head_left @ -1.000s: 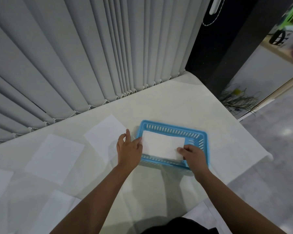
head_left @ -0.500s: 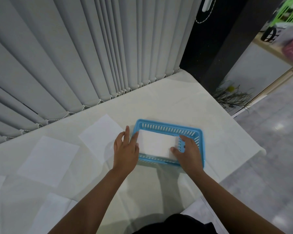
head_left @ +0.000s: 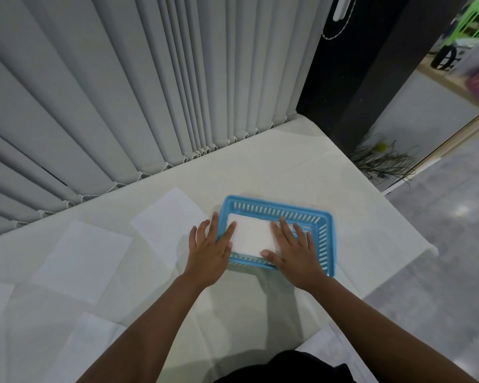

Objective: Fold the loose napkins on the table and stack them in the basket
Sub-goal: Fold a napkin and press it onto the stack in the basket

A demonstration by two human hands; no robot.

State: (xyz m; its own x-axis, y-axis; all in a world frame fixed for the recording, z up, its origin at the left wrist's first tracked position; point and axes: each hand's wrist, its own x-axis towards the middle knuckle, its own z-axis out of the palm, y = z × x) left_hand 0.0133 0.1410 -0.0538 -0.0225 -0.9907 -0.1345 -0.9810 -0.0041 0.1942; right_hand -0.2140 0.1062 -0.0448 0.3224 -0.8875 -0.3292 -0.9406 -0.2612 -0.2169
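A blue slotted basket (head_left: 325,225) stands on the white table (head_left: 315,178). A folded white napkin (head_left: 250,236) lies flat inside it. My left hand (head_left: 210,248) rests over the basket's left rim, fingers spread, with the fingertips on the napkin's left edge. My right hand (head_left: 295,251) lies flat on the napkin's right part, fingers apart, holding nothing. Several loose unfolded napkins lie to the left: one (head_left: 168,219) beside the basket, another (head_left: 83,258) further left, and one (head_left: 75,344) near the front.
Grey vertical blinds (head_left: 150,92) hang behind the table's far edge. The table ends just right of the basket, with grey floor (head_left: 440,272) below. A dark pillar (head_left: 371,78) and a dry plant (head_left: 382,158) stand at the far right.
My right hand has slid from the basket's near rim further into the basket, flattening on the napkin. My left hand's fingers moved up over the left rim.
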